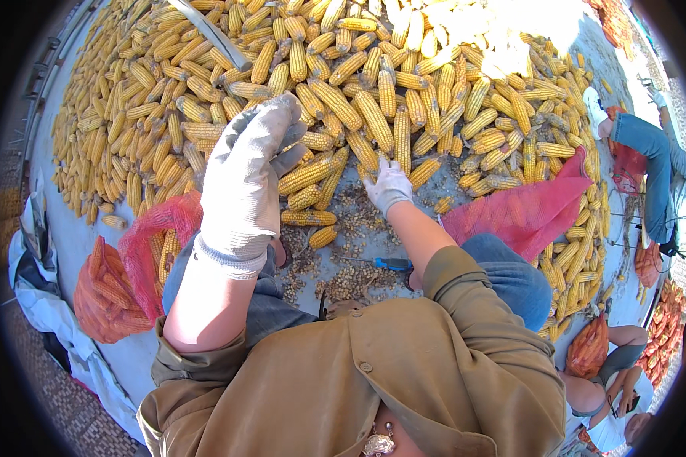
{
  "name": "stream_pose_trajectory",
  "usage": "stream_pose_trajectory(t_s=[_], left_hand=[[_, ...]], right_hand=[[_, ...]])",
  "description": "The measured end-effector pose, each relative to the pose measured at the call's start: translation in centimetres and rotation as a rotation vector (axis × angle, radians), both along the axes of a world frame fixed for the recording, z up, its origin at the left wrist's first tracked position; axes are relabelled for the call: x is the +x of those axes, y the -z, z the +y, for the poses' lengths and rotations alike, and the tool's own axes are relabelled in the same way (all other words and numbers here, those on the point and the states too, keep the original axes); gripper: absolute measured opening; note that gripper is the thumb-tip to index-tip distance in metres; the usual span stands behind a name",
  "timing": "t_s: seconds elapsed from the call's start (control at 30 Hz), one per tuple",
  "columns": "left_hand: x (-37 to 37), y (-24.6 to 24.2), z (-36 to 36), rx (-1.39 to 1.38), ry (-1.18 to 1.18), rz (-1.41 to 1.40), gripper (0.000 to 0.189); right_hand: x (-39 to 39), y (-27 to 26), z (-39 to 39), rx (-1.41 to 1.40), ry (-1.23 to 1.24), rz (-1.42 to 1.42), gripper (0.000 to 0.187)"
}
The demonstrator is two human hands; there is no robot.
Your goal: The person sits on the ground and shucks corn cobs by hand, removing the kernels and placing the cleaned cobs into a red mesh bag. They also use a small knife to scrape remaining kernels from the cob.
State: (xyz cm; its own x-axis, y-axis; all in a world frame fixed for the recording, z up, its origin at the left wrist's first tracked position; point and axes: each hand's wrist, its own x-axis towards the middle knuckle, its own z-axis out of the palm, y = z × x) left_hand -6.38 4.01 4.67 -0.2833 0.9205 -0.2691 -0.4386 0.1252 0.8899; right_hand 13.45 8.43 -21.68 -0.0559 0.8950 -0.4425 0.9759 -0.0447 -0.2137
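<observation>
My left hand (243,177), in a whitish knit glove with grey fingers, is raised above the near side of a large heap of yellow corn cobs (331,103). Its thumb stands apart from the bent fingers, and nothing shows between them. My right hand (390,185), gloved too, reaches down to the heap's near edge. Its fingertips touch the end of a corn cob (367,171); whether they grip it is hard to see. Between my legs, a screwdriver with a blue handle (393,264) lies among loose corn kernels (357,280).
Red mesh sacks lie at my left (111,291) and right (514,214), the left one holding cobs. A pole (211,34) rests over the heap. One person in jeans (643,143) is at the right; another person (611,394) sits lower right beside a filled orange sack (587,348).
</observation>
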Motion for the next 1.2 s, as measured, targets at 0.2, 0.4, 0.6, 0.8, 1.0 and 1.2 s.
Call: stream_pose_trajectory(t_s=[0.2,0.4,0.6,0.8,1.0,1.2], left_hand=[[1.2,-0.7,0.8,-0.098,-0.051,0.047,0.034],[0.1,0.1,0.8,-0.111,-0.026,0.037,0.032],[1.4,2.1,0.6,-0.074,0.286,0.325,0.049],[4.5,3.0,-1.3,0.246,0.874,1.571,0.076],[5.6,3.0,-2.1,0.077,0.906,1.349,0.049],[5.1,2.6,-2.6,-0.315,0.825,0.409,0.044]], right_hand=[[-4.0,3.2,5.0,-0.024,-0.173,-0.166,0.074],[-0.8,-6.4,7.3,-0.393,-0.417,-0.034,0.04],[5.8,-12.4,7.3,-0.824,0.006,0.57,0.091],[6.4,-21.1,3.7,-1.203,0.137,0.798,0.084],[7.2,-26.9,-0.6,0.02,-0.666,-0.02,0.045],[10.0,-26.0,-0.3,0.34,-0.381,-0.372,0.08]])
